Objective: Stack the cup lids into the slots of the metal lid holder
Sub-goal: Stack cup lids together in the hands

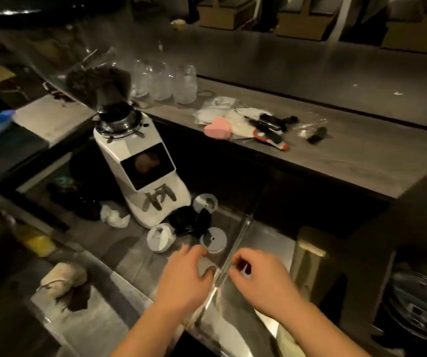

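From the head view, the cup lids lie loose on the steel counter (119, 243) at the foot of a white coffee grinder (143, 173). A flat grey lid (213, 240) sits just beyond the fingertips of the left hand (185, 278). Another grey lid (205, 203) is farther back, a white lid (160, 238) leans tilted to the left, and a short pile of black lids (189, 219) rests between them. A bright metal bar (235, 243) runs down between the two hands and may be a rail of the lid holder. The dim, smeared picture does not show any slots.

The left hand has its fingers curled, thumb towards the bar, with a pale shape in the gap. Whether that shape is a lid it grips or bare counter, I cannot tell. The right hand (257, 276) is just across the bar with its fingers bent inward, and whether it pinches anything is equally unclear.

The lids look like thin moulded plastic, so they are probably very light and a little springy. They should be easy to flick away and likely to nest tightly in a pile. I would take hold at the rim, thumb on one edge and fingers on the opposite edge, since the flat top gives no purchase. The black pile probably needs peeling apart or lifting as one stack. The tilted white lid offers a raised edge to grip first.
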`<state>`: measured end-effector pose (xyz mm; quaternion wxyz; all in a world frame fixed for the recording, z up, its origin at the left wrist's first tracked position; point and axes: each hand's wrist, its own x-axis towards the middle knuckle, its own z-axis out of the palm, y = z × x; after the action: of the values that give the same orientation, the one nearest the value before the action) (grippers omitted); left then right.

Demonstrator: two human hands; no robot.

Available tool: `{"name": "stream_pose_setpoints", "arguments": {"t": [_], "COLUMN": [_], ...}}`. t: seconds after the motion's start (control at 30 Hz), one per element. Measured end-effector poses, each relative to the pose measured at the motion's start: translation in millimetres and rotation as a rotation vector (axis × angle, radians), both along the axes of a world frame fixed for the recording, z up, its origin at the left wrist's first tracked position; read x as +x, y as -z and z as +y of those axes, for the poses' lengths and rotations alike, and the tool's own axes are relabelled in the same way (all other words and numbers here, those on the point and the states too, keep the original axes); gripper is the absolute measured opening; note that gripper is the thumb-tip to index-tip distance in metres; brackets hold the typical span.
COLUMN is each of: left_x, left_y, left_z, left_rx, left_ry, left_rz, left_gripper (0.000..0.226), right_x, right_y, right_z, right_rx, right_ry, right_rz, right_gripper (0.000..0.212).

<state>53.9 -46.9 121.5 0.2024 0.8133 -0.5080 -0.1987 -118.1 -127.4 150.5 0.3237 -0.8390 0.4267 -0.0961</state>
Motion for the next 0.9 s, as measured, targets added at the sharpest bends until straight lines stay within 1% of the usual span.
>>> {"name": "stream_pose_setpoints", "arguments": {"t": [0.03,0.1,0.17,0.2,0.3,0.37,0.4,0.43,0.47,0.5,0.57,0.7,0.73,0.8,0.9], "left_x": [21.2,60.1,93.1,106.4,135.5,147.7,151.6,153.3,153.6,152.6,151.4,159.5,161.3,163.3,164.0], "left_y": [16.9,45.4,67.8,77.6,106.3,121.7,129.1,135.1,141.6,147.1,158.3,175.6,175.5,170.6,166.8], "left_z": [-3.1,-13.1,-27.3,-34.9,-57.2,-69.4,-74.0,-76.8,-77.1,-75.4,-68.8,-62.9,-65.0,-70.9,-70.4], "left_rx": [0.083,0.212,0.244,0.244,0.309,0.348,0.361,0.371,0.364,0.344,0.293,0.123,0.119,0.185,0.278], "left_ry": [-0.034,-0.100,-0.159,-0.159,-0.044,0.022,0.048,0.068,0.075,0.076,0.077,0.141,0.157,0.163,0.190], "left_rz": [-0.056,-0.094,-0.085,-0.092,-0.177,-0.153,-0.126,-0.106,-0.095,-0.101,-0.140,-0.236,-0.252,-0.258,-0.266], "left_gripper": [0.040,0.057,0.064,0.065,0.074,0.071,0.067,0.064,0.062,0.060,0.055,0.055,0.054,0.051,0.053], "right_x": [18.0,53.2,86.6,100.8,131.4,146.2,152.3,158.2,163.1,167.4,172.2,166.6,163.2,154.3,137.2], "right_y": [15.7,46.6,70.2,81.9,108.4,114.7,117.8,119.0,119.5,120.5,122.0,125.7,127.7,131.2,132.6], "right_z": [-5.8,-18.5,-31.6,-39.3,-61.4,-72.6,-78.1,-82.8,-86.0,-89.4,-88.7,-76.6,-74.0,-72.2,-65.6], "right_rx": [0.042,0.098,0.122,0.146,0.219,0.297,0.323,0.352,0.366,0.363,0.352,0.333,0.316,0.335,0.402], "right_ry": [0.004,-0.020,-0.036,-0.023,0.048,0.069,0.056,0.035,0.004,0.001,0.032,0.074,0.094,0.136,0.188], "right_rz": [0.042,0.156,0.258,0.279,0.268,0.199,0.140,0.103,0.088,0.101,0.144,0.098,0.084,0.074,0.089], "right_gripper": [0.012,0.024,0.040,0.047,0.054,0.058,0.056,0.050,0.042,0.039,0.038,0.028,0.027,0.028,0.032]}}
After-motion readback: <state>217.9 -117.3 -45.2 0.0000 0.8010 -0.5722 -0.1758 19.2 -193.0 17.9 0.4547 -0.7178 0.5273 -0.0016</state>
